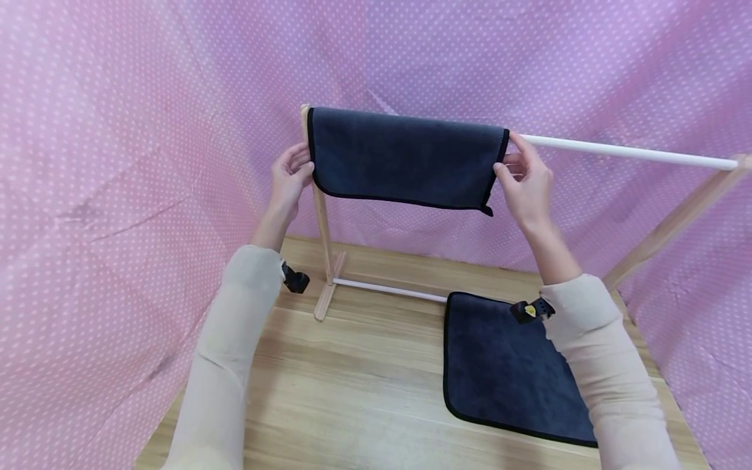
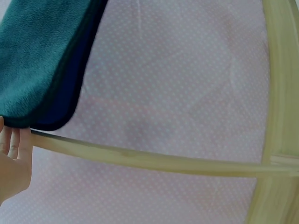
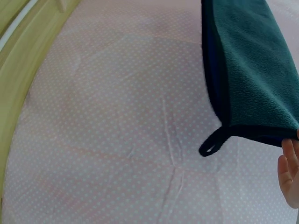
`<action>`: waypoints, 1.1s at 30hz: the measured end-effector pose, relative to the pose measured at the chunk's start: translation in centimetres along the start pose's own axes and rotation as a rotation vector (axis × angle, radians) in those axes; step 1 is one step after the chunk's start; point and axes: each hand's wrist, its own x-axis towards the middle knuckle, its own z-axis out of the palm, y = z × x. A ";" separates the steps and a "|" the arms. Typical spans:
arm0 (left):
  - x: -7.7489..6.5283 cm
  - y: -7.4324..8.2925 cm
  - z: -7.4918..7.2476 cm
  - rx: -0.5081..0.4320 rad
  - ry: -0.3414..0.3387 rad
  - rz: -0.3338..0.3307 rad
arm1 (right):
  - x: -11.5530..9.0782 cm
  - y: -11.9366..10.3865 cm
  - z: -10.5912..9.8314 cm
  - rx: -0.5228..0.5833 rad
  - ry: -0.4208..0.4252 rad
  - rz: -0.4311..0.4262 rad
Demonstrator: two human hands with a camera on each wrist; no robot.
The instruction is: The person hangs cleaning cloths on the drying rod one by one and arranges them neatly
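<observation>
A dark grey towel (image 1: 405, 160) with black edging hangs folded over the top bar of a wooden rack, close to its left post (image 1: 320, 215). At the towel's left edge my left hand (image 1: 290, 173) pinches the border, thumb in front. My right hand (image 1: 525, 179) holds the opposite edge between thumb and fingers, just below the bar. A small hanging loop (image 3: 214, 144) sticks out from the towel's lower corner in the right wrist view. Both wrist views show the two layers hanging slightly apart, and only part of each hand.
Rightward, the bare white top bar (image 1: 628, 151) runs to the right post (image 1: 675, 222). A second dark towel (image 1: 511, 378) lies flat on the wooden table (image 1: 346, 385), partly under my right forearm. A thin white lower bar (image 1: 388, 289) crosses near the table. Pink dotted cloth (image 1: 117, 163) surrounds everything.
</observation>
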 end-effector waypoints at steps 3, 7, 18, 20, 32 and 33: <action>-0.4 -0.6 -0.5 0.019 -0.002 0.002 | -0.6 0.5 0.1 0.000 -0.014 -0.038; -0.9 -1.5 -1.1 0.048 -0.030 -0.004 | -1.5 1.4 0.2 0.018 -0.058 -0.075; -2.3 -4.4 -2.7 0.117 -0.018 0.051 | -4.3 0.1 -0.1 0.133 -0.164 -0.107; -2.5 -5.3 -3.0 0.146 0.023 0.080 | -4.7 0.4 0.0 0.140 -0.168 -0.109; -4.0 -9.9 -3.8 0.268 -0.066 0.153 | -6.7 2.0 0.5 0.174 -0.201 -0.124; -4.1 -10.2 -3.8 0.299 -0.090 0.169 | -6.8 2.1 0.6 0.178 -0.200 -0.129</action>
